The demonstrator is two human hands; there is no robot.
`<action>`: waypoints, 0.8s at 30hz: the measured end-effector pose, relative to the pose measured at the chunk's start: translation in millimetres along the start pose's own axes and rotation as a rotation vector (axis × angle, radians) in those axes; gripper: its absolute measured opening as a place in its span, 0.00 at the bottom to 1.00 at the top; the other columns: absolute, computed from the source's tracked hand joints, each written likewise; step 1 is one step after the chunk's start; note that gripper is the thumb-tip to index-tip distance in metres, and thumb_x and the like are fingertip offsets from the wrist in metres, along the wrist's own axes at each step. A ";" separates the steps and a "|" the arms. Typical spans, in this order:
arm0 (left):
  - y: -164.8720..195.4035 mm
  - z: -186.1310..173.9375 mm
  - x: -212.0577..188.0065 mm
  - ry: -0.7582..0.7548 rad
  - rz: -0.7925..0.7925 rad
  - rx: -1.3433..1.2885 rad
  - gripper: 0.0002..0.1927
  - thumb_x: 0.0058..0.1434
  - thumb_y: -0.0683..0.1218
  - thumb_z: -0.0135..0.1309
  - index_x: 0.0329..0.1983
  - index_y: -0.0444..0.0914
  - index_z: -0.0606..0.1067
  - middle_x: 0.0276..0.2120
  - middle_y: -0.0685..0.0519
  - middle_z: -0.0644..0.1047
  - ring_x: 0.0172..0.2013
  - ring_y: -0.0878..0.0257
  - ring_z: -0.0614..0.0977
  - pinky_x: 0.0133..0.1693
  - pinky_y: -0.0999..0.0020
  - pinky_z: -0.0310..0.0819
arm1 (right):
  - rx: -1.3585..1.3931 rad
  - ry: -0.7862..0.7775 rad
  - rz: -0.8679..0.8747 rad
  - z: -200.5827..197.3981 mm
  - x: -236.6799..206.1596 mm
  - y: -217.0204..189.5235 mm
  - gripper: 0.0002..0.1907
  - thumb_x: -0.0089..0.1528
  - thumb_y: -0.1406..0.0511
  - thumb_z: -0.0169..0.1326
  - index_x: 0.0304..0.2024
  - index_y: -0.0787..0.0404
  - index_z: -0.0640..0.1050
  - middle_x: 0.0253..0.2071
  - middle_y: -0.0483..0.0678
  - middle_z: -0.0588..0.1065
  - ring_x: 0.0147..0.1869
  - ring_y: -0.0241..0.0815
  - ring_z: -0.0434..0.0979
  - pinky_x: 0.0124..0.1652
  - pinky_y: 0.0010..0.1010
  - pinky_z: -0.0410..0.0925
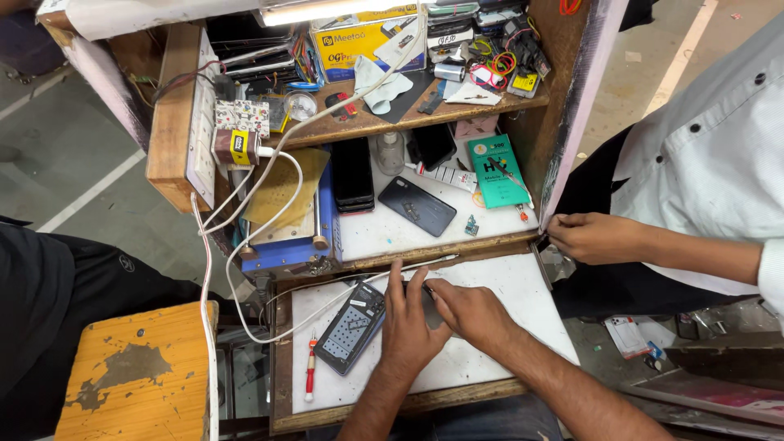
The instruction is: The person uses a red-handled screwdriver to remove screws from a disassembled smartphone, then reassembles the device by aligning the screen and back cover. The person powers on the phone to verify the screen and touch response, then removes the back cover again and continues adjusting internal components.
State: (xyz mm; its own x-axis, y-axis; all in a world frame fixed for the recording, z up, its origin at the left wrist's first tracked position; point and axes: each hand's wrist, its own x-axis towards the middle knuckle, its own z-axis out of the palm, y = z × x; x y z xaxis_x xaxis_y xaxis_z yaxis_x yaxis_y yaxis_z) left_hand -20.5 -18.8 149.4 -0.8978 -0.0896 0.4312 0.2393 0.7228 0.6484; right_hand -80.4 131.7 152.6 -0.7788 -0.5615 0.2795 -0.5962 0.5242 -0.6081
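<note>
Glossy black phone (417, 206), matt white work mat (506, 286), chipped orange wooden stool (135, 371).

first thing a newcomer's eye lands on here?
Probably the two hands pressed together at the middle of the white work mat: left hand and right hand cover something between them, which is hidden. Just left lies an opened phone with a red screwdriver beside it. At the right edge another person's hand rests on the bench corner, under cluttered shelves.

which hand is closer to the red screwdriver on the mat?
Left. The left hand lies on the white mat just right of the opened phone, which separates it from the red screwdriver. The right hand sits farther right, beyond the left.
</note>
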 end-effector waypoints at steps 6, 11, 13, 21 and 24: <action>17.7 18.5 -14.2 0.163 -0.365 -0.348 0.60 0.49 0.45 0.71 0.75 0.32 0.42 0.65 0.32 0.60 0.60 0.42 0.74 0.55 0.53 0.75 | 0.248 0.100 0.196 -2.5 -11.0 -7.6 0.16 0.66 0.65 0.53 0.56 0.58 0.76 0.32 0.55 0.82 0.34 0.51 0.87 0.33 0.37 0.78; 2.1 20.5 -21.5 0.092 -0.323 -0.295 0.59 0.49 0.42 0.70 0.75 0.32 0.44 0.59 0.35 0.69 0.57 0.44 0.77 0.55 0.54 0.76 | 0.264 0.111 0.137 4.2 -18.7 -6.7 0.16 0.66 0.67 0.52 0.56 0.59 0.76 0.33 0.55 0.82 0.34 0.49 0.87 0.33 0.35 0.78; -3.4 20.1 -20.2 0.094 -0.248 -0.228 0.58 0.48 0.40 0.69 0.75 0.32 0.45 0.59 0.34 0.68 0.58 0.42 0.76 0.56 0.53 0.74 | 0.278 0.101 0.137 4.8 -18.1 -2.4 0.16 0.66 0.67 0.51 0.57 0.60 0.75 0.32 0.55 0.82 0.35 0.49 0.87 0.33 0.35 0.78; -8.8 19.7 -20.3 0.028 -0.173 -0.171 0.57 0.46 0.38 0.68 0.75 0.34 0.47 0.58 0.34 0.68 0.57 0.41 0.75 0.56 0.51 0.73 | 0.347 0.116 0.070 9.5 -22.8 10.4 0.11 0.70 0.67 0.46 0.53 0.63 0.74 0.33 0.53 0.83 0.37 0.46 0.88 0.36 0.31 0.80; -11.9 20.5 -21.5 0.029 -0.139 -0.139 0.57 0.47 0.38 0.67 0.75 0.33 0.47 0.58 0.33 0.68 0.57 0.41 0.75 0.56 0.50 0.73 | 0.372 0.060 0.119 4.7 -20.2 9.8 0.11 0.70 0.67 0.46 0.52 0.62 0.74 0.32 0.53 0.83 0.36 0.46 0.88 0.36 0.33 0.80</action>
State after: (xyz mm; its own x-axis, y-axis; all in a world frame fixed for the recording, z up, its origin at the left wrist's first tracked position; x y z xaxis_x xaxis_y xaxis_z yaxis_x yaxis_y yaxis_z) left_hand -11.6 -11.4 119.5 -0.9152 -0.2034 0.3478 0.1640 0.6005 0.7826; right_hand -69.6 145.2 137.5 -0.8551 -0.4661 0.2270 -0.3979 0.3094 -0.8637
